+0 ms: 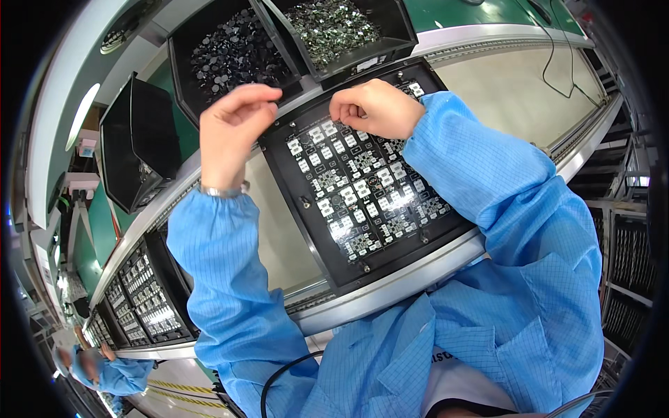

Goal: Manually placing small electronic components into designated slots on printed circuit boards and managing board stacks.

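My left hand (233,129) is raised at the front of the parts bins, left of the black tray's far corner. Its fingers curl toward the thumb; whatever they may hold is hidden. Over the far part of the tray (296,216), my right hand (380,109) has thumb and forefinger pinched close to the circuit boards (362,184). Anything between those fingertips is too small to make out. White square components sit in rows on the boards, and screws or posts stand along the tray's edges. Blue sleeves cover both my forearms.
Behind the tray stand a black bin of dark round parts (237,56) and one of shiny clear-looking pieces (331,31). Another black bin (139,143) is at left. More loaded trays (146,292) lie along the line, near a person in blue (122,376). A cable (550,66) hangs at right.
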Demonstrator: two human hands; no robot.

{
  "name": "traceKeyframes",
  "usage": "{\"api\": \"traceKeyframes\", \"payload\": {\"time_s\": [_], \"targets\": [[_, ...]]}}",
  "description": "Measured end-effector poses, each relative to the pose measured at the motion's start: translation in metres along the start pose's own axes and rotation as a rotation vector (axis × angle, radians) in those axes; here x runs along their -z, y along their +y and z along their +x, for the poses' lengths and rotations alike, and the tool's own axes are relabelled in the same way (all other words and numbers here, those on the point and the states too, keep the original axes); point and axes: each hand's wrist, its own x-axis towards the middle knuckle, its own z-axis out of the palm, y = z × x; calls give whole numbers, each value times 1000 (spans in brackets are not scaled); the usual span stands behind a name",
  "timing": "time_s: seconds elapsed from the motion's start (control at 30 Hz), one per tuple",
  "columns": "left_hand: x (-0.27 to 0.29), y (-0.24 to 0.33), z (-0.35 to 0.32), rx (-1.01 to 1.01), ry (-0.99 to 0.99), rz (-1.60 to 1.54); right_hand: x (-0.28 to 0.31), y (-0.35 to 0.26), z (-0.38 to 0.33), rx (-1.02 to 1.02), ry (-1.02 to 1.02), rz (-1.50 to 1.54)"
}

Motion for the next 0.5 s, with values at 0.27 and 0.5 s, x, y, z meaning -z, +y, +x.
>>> {"api": "traceKeyframes", "payload": {"time_s": [0.27,0.5], "targets": [[-17,-25,-21,141,-90,-40,-2,-11,2,114,58,-276],[-31,-45,-4,158,-122,54,33,-27,8,84,40,-181]]}}
